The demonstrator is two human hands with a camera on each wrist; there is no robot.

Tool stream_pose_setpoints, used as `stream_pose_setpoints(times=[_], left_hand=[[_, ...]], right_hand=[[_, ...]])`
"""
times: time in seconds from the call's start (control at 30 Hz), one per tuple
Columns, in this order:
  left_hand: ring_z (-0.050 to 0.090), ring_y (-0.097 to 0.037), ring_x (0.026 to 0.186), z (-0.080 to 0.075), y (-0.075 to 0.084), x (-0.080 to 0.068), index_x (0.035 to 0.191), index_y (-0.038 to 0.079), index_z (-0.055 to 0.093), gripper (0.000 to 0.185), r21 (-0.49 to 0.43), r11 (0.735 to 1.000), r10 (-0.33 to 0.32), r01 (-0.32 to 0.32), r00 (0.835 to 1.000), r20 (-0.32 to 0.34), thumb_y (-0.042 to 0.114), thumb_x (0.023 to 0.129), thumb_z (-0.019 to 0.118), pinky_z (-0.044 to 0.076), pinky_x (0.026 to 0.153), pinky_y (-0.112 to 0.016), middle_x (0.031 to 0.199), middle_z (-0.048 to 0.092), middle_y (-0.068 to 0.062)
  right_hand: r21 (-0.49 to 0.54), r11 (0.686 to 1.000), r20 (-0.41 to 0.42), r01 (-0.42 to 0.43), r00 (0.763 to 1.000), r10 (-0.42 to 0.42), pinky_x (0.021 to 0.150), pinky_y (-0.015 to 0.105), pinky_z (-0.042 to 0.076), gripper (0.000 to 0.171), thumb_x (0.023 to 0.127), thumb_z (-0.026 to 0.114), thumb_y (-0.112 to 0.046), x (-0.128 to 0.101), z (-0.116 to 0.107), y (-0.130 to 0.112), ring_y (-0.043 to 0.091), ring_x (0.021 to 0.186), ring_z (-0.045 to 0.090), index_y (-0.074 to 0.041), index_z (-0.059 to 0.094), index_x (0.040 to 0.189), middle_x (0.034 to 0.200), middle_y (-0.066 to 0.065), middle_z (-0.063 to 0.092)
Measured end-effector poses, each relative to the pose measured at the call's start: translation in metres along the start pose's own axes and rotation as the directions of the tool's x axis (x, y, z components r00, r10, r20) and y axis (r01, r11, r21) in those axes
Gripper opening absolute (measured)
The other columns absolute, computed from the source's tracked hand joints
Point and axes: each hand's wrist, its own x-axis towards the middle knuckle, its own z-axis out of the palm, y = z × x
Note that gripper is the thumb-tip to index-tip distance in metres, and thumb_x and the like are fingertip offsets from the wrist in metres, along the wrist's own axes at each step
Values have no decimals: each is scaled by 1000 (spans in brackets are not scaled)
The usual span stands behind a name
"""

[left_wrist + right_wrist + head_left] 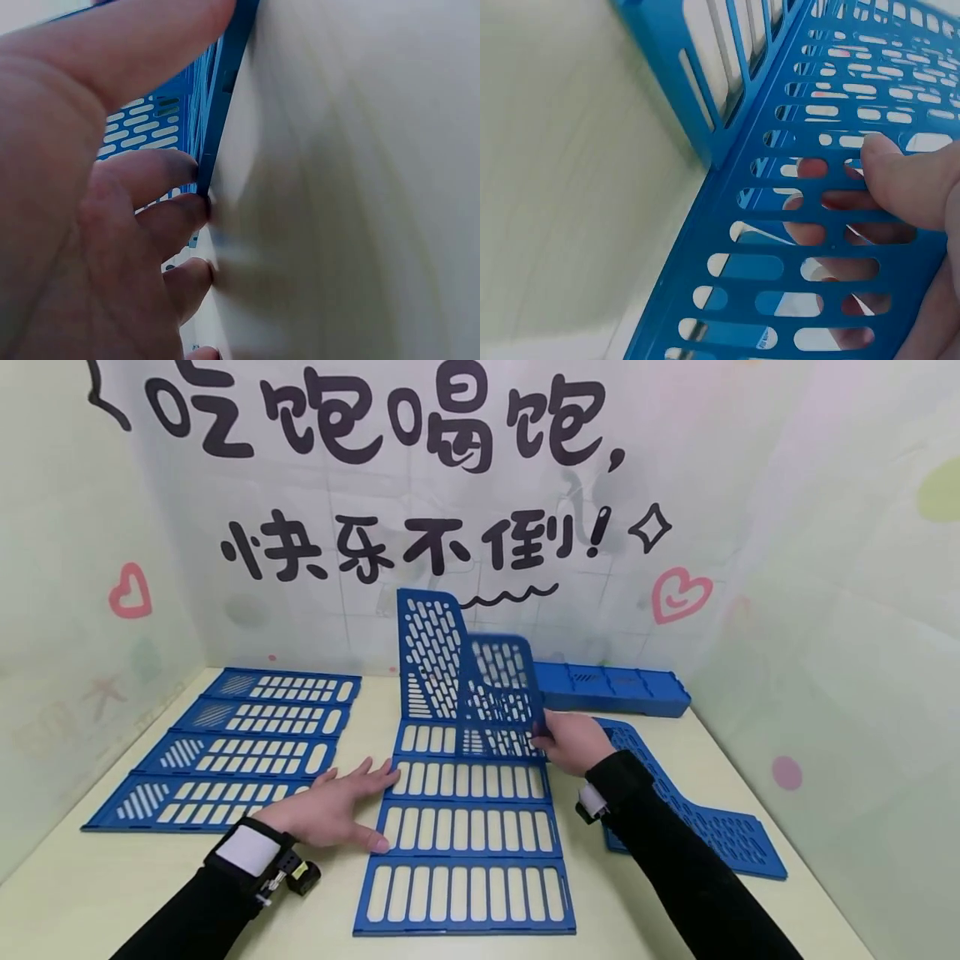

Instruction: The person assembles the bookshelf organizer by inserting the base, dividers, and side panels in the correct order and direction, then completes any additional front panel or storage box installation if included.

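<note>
Broadly, a pale table (675, 893) filled the head view, walled by a printed backdrop (480, 485). Flat at its centre lay a blue slotted base panel (465, 852), and a second like it (232, 752) lay well apart to the left. A long blue tray piece (615, 689) sat at the back right, and another curved divider (705, 818) lay flat under the right forearm. One divider (431, 652) already stood upright at the far end of the base panel.

The divider in hand (501, 693) was blurred, tilted just beside that upright one, its lower edge at the base panel. The right hand (573, 742) pinched it near its lower right edge; in the right wrist view the thumb lay on one face and fingers (817, 229) showed through the slots from behind. The left hand (333, 810) lay flat and spread, fingers straight, fingertips (187, 214) pressing the base panel's left rim to steady it.

By its look the divider was thin moulded plastic: light, fairly stiff yet able to flex, smooth enough to slip. Its slots and rim seemed the best places to grip, low down near the joining edge.
</note>
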Motion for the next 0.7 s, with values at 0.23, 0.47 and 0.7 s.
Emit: stream_pose_setpoints(times=[0.23, 0.47, 0.7], left_hand=[[13, -53, 168, -1, 1, 1, 171, 10, 38, 112, -3, 1000, -11, 11, 1000, 10, 57, 84, 90, -1, 128, -83, 182, 24, -18], [18, -52, 168, -4, 2, 0, 170, 9, 39, 112, 16, 1000, -16, 16, 1000, 3, 59, 84, 90, 2, 129, -82, 181, 25, -20], [17, -51, 168, -2, -1, 0, 170, 8, 39, 112, 4, 1000, -17, 17, 1000, 1, 59, 84, 90, 1, 130, -81, 181, 23, -21]], right_hand=[[-5, 1000, -41, 0, 999, 0, 73, 34, 40, 14, 112, 67, -23, 12, 15, -27, 16, 72, 52, -9, 67, 115, 88, 4, 67], [-55, 998, -50, 34, 998, -37, 71, 34, 34, 25, 113, 64, -23, 33, 27, -64, 19, 69, 50, -5, 68, 131, 88, 7, 69], [-59, 996, -73, 60, 995, -64, 84, 37, 50, 18, 113, 64, -26, 46, 38, -85, 20, 74, 60, -9, 68, 119, 97, 7, 77]])
